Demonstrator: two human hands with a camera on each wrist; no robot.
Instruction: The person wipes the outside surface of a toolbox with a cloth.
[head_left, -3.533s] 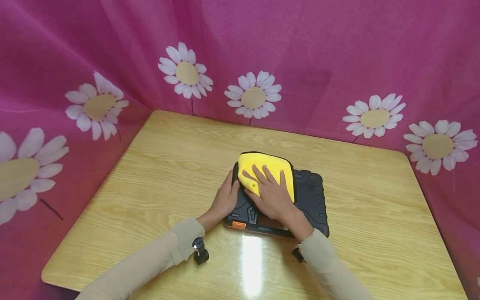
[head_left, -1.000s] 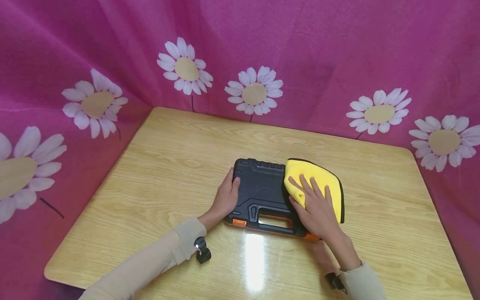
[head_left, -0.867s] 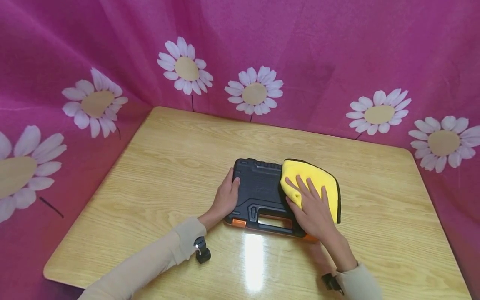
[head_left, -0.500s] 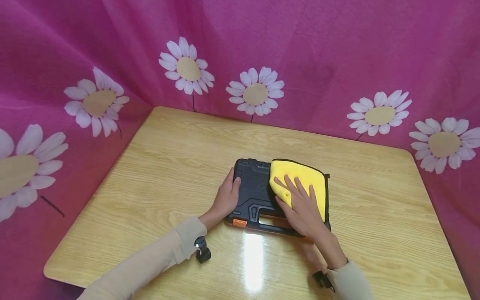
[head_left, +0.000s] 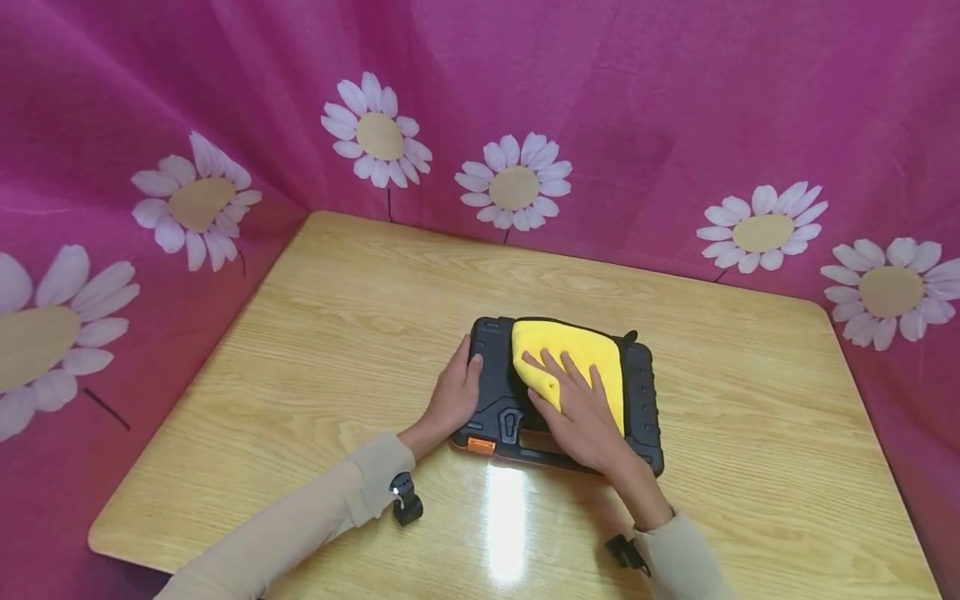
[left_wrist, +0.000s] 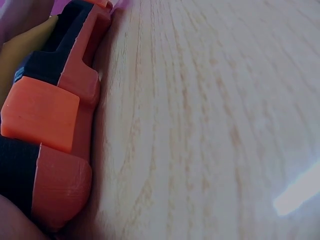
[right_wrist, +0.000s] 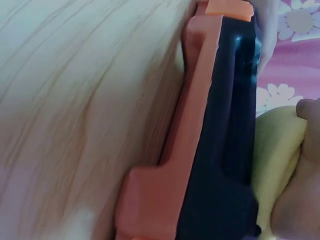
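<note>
A black plastic tool case (head_left: 497, 379) with an orange lower half lies flat on the wooden table, its handle side toward me. My left hand (head_left: 452, 398) grips the case's left edge, thumb over the lid. Spread on the lid's middle is a folded yellow cloth (head_left: 573, 342) with black trim. My right hand (head_left: 581, 423) rests flat on this cloth, fingers straight and spread. The left wrist view has an orange latch (left_wrist: 40, 114) close up, fastened on the case's front. In the right wrist view the cloth (right_wrist: 272, 150) sits between my hand and the lid.
The light wood table (head_left: 337, 333) has rounded corners. A magenta curtain (head_left: 615, 100) printed with white daisies hangs along its back and sides. A bright light reflection (head_left: 506, 525) shows on the tabletop in front of the case.
My right hand with the cloth has slid left across the lid from its right end to the middle, uncovering the right edge. My left hand and the case have stayed put.
</note>
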